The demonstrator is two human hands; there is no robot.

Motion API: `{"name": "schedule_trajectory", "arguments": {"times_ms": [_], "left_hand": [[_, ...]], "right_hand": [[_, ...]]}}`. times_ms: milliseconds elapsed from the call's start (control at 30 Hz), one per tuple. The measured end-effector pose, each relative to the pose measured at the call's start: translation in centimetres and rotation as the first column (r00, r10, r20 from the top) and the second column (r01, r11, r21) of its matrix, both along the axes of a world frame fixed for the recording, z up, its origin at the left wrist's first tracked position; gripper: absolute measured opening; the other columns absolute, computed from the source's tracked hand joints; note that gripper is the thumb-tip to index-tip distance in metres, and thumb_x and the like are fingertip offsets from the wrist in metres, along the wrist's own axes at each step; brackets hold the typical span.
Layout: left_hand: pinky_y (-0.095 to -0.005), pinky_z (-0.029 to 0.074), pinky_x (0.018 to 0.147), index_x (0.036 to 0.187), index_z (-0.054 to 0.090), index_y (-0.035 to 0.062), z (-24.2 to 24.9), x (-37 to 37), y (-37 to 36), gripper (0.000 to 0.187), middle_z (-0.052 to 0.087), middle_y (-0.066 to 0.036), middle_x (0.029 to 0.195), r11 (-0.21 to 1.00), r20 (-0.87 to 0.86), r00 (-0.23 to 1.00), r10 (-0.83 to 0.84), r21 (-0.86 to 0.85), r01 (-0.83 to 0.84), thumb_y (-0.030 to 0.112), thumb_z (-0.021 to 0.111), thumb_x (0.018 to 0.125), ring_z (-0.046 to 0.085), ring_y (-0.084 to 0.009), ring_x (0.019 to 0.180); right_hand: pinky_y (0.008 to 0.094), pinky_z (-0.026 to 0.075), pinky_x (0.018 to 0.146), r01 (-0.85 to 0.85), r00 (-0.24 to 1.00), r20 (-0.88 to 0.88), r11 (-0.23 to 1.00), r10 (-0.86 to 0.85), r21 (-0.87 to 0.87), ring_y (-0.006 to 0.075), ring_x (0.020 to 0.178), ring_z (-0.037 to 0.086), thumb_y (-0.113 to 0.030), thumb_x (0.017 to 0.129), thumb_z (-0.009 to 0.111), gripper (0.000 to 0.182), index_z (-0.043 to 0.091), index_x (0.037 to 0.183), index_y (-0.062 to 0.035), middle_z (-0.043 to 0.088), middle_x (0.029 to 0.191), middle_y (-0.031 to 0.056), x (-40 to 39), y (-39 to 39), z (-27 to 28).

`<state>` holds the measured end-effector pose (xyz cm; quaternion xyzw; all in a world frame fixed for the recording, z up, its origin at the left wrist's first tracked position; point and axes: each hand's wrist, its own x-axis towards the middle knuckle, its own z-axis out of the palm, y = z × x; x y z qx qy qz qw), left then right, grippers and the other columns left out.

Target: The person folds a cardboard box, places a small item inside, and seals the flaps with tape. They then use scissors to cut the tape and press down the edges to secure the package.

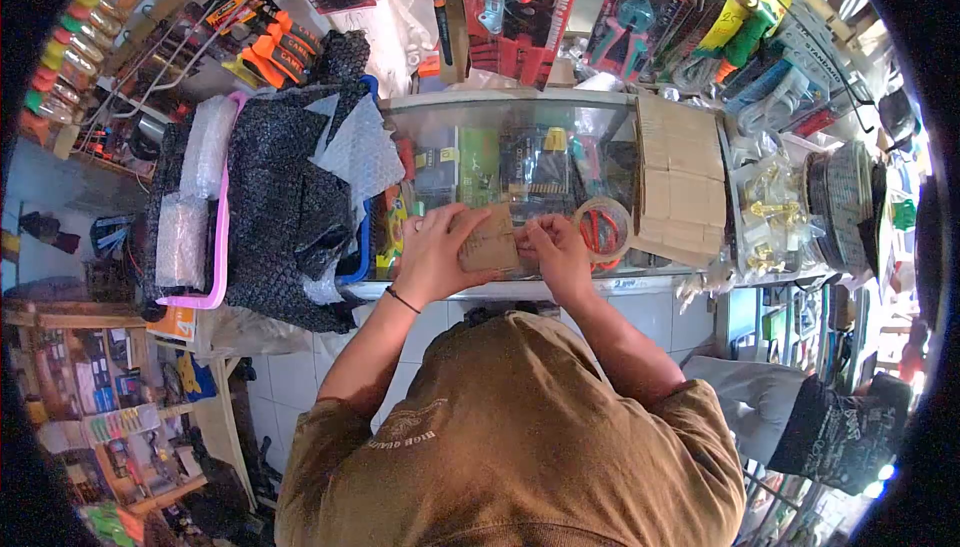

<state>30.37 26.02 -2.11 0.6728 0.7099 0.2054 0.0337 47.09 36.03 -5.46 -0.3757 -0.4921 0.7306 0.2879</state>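
A small brown cardboard box or folded cardboard piece (491, 240) lies on the glass counter (425, 117) in front of me. My left hand (437, 247) is closed around its left side, thumb along the near edge and fingers along the far edge. At its right edge, the fingertips of my right hand (562, 259) are pinched together. What they pinch, if anything, is too small to make out. Right beside my right hand lies a roll of tape (626, 227), with red-handled scissors or a similar tool partly seen through its ring.
Flattened cardboard sheets (682, 177) lie to the right. On the left, black bubble wrap (275, 197) fills a blue-edged basket beside a pink-rimmed one (222, 247). Packaged tools (520, 12) hang along the far side. Another person (800, 417) is at the lower right.
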Motion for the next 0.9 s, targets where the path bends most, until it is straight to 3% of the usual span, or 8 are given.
{"name": "schedule_trajectory", "arguments": {"times_ms": [367, 433, 567, 633, 733, 833, 900], "left_hand": [[-0.0433, 0.033, 0.080, 0.118, 0.052, 0.0197, -0.2, -0.1, 0.2, 0.075, 0.050, -0.011, 0.112, 1.000, -0.013, 1.000, 0.020, -0.005, -0.020, 0.054, 0.075, 0.054, 0.050, -0.0287, 0.103], [-0.0431, 0.034, 0.080, 0.115, 0.054, 0.0186, -0.3, -0.2, 0.2, 0.074, 0.051, -0.011, 0.110, 1.000, -0.017, 1.000, 0.005, 0.024, -0.004, 0.055, 0.075, 0.054, 0.050, -0.0286, 0.102], [-0.0428, 0.034, 0.080, 0.114, 0.055, 0.0175, -0.4, -0.2, 0.3, 0.074, 0.051, -0.012, 0.109, 1.000, -0.017, 1.000, 0.014, 0.011, -0.014, 0.056, 0.075, 0.053, 0.050, -0.0282, 0.102], [-0.0422, 0.034, 0.079, 0.114, 0.056, 0.0169, -0.4, -0.3, 0.2, 0.075, 0.051, -0.011, 0.109, 1.000, -0.001, 1.000, 0.006, 0.013, -0.006, 0.057, 0.075, 0.053, 0.050, -0.0277, 0.101], [-0.0416, 0.034, 0.079, 0.115, 0.056, 0.0171, -0.5, -0.3, 0.2, 0.076, 0.051, -0.011, 0.109, 1.000, -0.031, 1.000, 0.000, 0.016, 0.000, 0.058, 0.074, 0.054, 0.050, -0.0271, 0.102], [-0.0413, 0.033, 0.079, 0.117, 0.055, 0.0177, -0.5, -0.3, 0.2, 0.077, 0.050, -0.011, 0.110, 1.000, -0.056, 0.998, 0.009, 0.007, -0.009, 0.058, 0.074, 0.054, 0.049, -0.0267, 0.102], [-0.0413, 0.033, 0.079, 0.117, 0.055, 0.0181, -0.7, -0.3, 0.2, 0.077, 0.050, -0.011, 0.110, 1.000, -0.059, 0.998, 0.010, 0.008, -0.009, 0.058, 0.073, 0.054, 0.048, -0.0265, 0.103]], "right_hand": [[0.0263, 0.050, 0.063, 0.008, 0.999, 0.047, 1.000, -0.010, 0.027, 0.0135, 0.072, 0.060, -0.015, 0.090, 0.053, 0.018, 0.053, 0.091, 0.0030, 0.062, 0.082, 0.0097, -0.1, 0.5, 0.2], [0.0287, 0.052, 0.069, -0.095, 0.983, 0.163, 0.993, 0.083, 0.067, 0.0158, 0.078, 0.061, -0.015, 0.092, 0.051, 0.017, 0.052, 0.093, 0.0022, 0.061, 0.087, 0.0098, 0.2, 0.9, 0.6], [0.0280, 0.052, 0.069, -0.150, 0.975, 0.177, 0.987, 0.136, 0.064, 0.0139, 0.074, 0.060, -0.015, 0.091, 0.051, 0.017, 0.054, 0.090, 0.0022, 0.061, 0.082, 0.0083, 0.2, 1.9, 0.5], [0.0270, 0.051, 0.067, -0.261, 0.925, 0.332, 0.945, 0.186, 0.198, 0.0124, 0.070, 0.059, -0.014, 0.090, 0.053, 0.017, 0.055, 0.086, 0.0025, 0.062, 0.080, 0.0070, 0.1, 2.4, 0.7], [0.0262, 0.051, 0.065, -0.330, 0.894, 0.415, 0.875, 0.169, 0.354, 0.0109, 0.067, 0.058, -0.014, 0.087, 0.057, 0.017, 0.057, 0.083, 0.0029, 0.061, 0.075, 0.0065, -0.1, 2.9, 0.5], [0.0253, 0.050, 0.062, -0.445, 0.829, 0.532, 0.779, 0.173, 0.441, 0.0107, 0.064, 0.059, -0.015, 0.084, 0.061, 0.018, 0.058, 0.082, 0.0029, 0.061, 0.070, 0.0064, -0.1, 3.4, 1.6], [0.0251, 0.049, 0.060, -0.466, 0.811, 0.556, 0.777, 0.184, 0.424, 0.0109, 0.063, 0.059, -0.016, 0.082, 0.062, 0.019, 0.058, 0.081, 0.0026, 0.061, 0.069, 0.0062, -0.3, 3.6, 1.9]]}}
